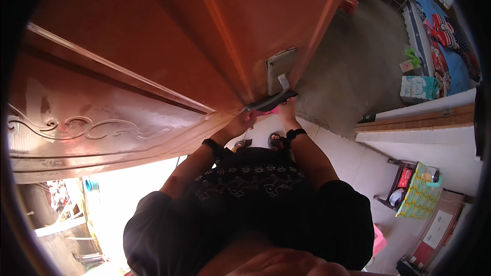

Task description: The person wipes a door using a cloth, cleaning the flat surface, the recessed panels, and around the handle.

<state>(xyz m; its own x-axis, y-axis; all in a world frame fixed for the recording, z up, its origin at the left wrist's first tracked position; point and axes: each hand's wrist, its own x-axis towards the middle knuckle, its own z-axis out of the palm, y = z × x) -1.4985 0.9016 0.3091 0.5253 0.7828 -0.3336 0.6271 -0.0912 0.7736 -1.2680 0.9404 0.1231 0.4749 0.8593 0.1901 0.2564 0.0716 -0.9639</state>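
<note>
A dark strip [270,102] with pink cloth [264,112] beneath it stretches between my two hands, close to a reddish-brown panelled door [161,34]. It looks like a folded piece of fabric, though blur hides its exact kind. My left hand [244,121] grips its left end beside the door's lower moulding. At the other end, my right hand [287,108] has its fingers closed around the strip. Just above sits the door's metal lock plate [273,71] with a pale lever handle [283,81]. The strip overlaps the bottom of the plate. Dark bands circle both wrists.
To the right, a doorway opens onto a room with a grey floor [345,65], a bed [458,73] and a teal package [419,88]. A small table with a green patterned cover [420,193] and a pink stool [379,240] stand at lower right. Bright daylight enters at lower left.
</note>
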